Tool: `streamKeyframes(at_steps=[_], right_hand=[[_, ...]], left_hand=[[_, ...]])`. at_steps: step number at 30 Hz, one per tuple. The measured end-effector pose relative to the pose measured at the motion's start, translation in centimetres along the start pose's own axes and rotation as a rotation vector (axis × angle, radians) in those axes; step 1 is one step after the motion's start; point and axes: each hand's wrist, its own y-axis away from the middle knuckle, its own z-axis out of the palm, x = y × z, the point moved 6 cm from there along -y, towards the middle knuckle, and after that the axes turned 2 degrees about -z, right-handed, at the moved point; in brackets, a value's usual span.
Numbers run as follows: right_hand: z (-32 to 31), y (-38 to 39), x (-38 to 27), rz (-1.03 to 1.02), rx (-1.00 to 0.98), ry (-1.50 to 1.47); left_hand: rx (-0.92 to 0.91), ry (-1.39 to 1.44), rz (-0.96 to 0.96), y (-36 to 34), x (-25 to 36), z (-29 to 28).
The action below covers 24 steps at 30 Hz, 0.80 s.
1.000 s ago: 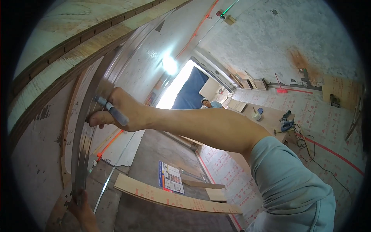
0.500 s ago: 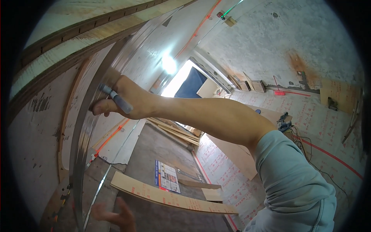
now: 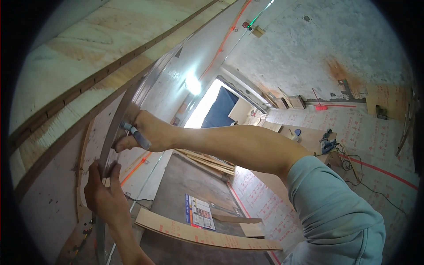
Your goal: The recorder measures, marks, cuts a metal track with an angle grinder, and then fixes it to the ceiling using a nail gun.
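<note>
A long silver metal straightedge (image 3: 111, 136) runs steeply down the left side, its upper part close to the edge of a wooden panel. My right hand (image 3: 148, 131) reaches across from the right and is closed on the bar. Between its thumb and fingers sits a marker-like pen (image 3: 138, 136) with a greyish body, pointing toward the metal; whether its tip touches cannot be made out. Lower down, my left hand (image 3: 105, 194) comes up from below and grips the same bar between thumb and fingers.
Layered wooden panels (image 3: 84, 66) overhang at upper left. Below lies a long pale board (image 3: 207, 234) beside a printed sheet (image 3: 201, 212). Timber strips (image 3: 205, 162) are stacked farther off. At right are a power tool (image 3: 327, 145) with a trailing cord and a red broom (image 3: 321, 107).
My left hand has risen from the lower edge, where it was open and off the bar, and has taken hold of the straightedge. The view has shifted, showing more of the wooden panels.
</note>
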Motion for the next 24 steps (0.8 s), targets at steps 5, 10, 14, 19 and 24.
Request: streamKeyframes(at_steps=[5,10,14,19,24], right_hand=[[-0.1,2.2,-1.6,0.303,-0.134,-0.053],[-6.6,7.8,-9.0,0.457,-0.152,0.13],[-17.4,3.9,-14.6,0.181,0.094,0.279],[-18.5,-4.4,-16.4,0.342,0.014,0.102],[-18.3,-7.7,-14.2,0.298,-0.116,0.104]], left_hand=[[-0.052,-0.064,-0.088,-0.1,0.0,0.1],[-0.005,-0.192,-0.111,0.4,-0.3,0.2],[-0.006,-0.189,-0.103,0.4,-0.1,0.1],[0.087,-0.225,-0.079,0.7,-0.3,0.0],[0.064,-0.236,-0.081,0.5,0.0,0.2]])
